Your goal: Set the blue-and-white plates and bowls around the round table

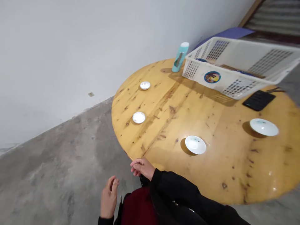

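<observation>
My left hand (109,197) hangs over the floor to the left of my body, its fingers loosely bent and nothing visible in it. At the table's near left edge is my right hand (143,168), fingers slack and slightly curled, also holding nothing that I can see. The closest dishes to it are a small white dish (139,117) near the left rim and a white bowl (195,145) nearer the middle. Another small white dish (145,85) sits farther back, and a second white bowl (264,127) stands at the right. Neither hand touches any of them.
The round wooden table (164,125) carries a white plastic basket (199,73) with a few things inside, at the back right. Beside it stands a turquoise bottle (177,64) with a white cap. A black phone-like object (259,100) lies before the basket. A white wall (82,47) rises behind.
</observation>
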A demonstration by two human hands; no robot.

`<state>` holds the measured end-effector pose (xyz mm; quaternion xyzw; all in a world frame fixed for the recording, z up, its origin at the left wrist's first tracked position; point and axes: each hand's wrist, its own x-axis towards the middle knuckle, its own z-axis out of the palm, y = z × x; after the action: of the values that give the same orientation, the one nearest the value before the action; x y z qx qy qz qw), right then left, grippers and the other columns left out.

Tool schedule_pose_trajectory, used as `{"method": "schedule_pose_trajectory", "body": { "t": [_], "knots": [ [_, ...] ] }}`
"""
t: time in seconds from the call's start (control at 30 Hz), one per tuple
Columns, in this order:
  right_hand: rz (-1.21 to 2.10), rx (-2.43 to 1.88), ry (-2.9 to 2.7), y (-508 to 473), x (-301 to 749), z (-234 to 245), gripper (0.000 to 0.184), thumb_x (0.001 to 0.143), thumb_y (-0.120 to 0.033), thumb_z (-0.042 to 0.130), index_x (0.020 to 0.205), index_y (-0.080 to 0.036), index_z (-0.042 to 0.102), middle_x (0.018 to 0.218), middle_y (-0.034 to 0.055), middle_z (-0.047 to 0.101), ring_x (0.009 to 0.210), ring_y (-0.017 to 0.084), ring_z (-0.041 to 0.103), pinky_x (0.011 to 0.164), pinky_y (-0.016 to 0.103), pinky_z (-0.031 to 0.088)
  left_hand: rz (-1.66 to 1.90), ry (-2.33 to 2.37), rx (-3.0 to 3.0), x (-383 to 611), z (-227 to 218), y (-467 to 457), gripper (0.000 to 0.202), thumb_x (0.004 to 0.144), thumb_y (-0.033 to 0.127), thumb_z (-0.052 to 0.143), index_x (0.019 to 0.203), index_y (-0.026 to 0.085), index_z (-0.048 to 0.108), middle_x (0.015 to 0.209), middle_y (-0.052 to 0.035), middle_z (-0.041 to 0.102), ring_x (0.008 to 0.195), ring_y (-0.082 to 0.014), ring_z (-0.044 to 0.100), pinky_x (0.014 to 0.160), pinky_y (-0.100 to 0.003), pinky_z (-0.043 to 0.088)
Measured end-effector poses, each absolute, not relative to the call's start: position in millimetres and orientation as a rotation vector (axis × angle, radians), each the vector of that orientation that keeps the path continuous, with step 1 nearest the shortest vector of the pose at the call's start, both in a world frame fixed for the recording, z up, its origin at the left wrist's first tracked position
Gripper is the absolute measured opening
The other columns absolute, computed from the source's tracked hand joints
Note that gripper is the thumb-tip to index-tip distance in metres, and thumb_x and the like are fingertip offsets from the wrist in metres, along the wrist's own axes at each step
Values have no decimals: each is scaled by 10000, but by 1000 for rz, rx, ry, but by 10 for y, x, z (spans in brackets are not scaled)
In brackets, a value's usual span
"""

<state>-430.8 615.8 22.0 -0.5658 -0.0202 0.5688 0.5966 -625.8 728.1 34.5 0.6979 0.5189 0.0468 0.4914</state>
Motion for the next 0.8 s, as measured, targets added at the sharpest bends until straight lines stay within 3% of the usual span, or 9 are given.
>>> {"method": "schedule_pose_trajectory", "body": {
  "t": [0.17, 0.37, 0.47, 0.6, 0.8],
  "knots": [
    [1107, -1279, 56, 6120, -3989, 342, 206, 642, -343, 711, 766, -180, 685, 650, 13, 694, 523, 128, 603, 493, 227, 442, 6, 1057, 1748, -5422, 424, 7776, 488, 735, 665, 568, 982, 252, 654, 976, -143, 768, 952, -347, 736, 863, -465, 585],
    [833, -1252, 299, 6000, -3894, 343, 390, 584, -502, 792, 773, -177, 687, 701, 54, 706, 565, 169, 619, 542, 295, 491, -53, 820, 1749, -4173, 465, 8480, 363, 782, 501, 594, 926, 180, 680, 916, -164, 755, 899, -350, 737, 815, -481, 576],
    [722, -1249, 460, 6133, -3879, 289, 467, 549, -559, 830, 790, -180, 700, 728, 70, 716, 581, 183, 625, 544, 309, 498, -62, 696, 1799, -3411, 441, 8893, 286, 848, 413, 571, 914, 158, 681, 910, -163, 749, 876, -307, 743, 786, -422, 578],
    [570, -1247, 662, 6463, -3824, 259, 547, 503, -598, 870, 814, -172, 723, 753, 91, 736, 605, 198, 644, 573, 326, 522, -154, 547, 1818, -2309, 345, 9368, 394, 931, 395, 478, 980, 41, 643, 956, -176, 746, 886, -232, 742, 776, -328, 539],
    [352, -1176, 992, 6991, -3843, 308, 582, 497, -561, 906, 879, -154, 744, 802, 89, 757, 649, 199, 686, 631, 320, 565, -299, 540, 1788, -698, 48, 9797, 518, 985, 461, 410, 995, -17, 607, 1000, -218, 723, 903, -210, 744, 788, -318, 543]
  ]
}}
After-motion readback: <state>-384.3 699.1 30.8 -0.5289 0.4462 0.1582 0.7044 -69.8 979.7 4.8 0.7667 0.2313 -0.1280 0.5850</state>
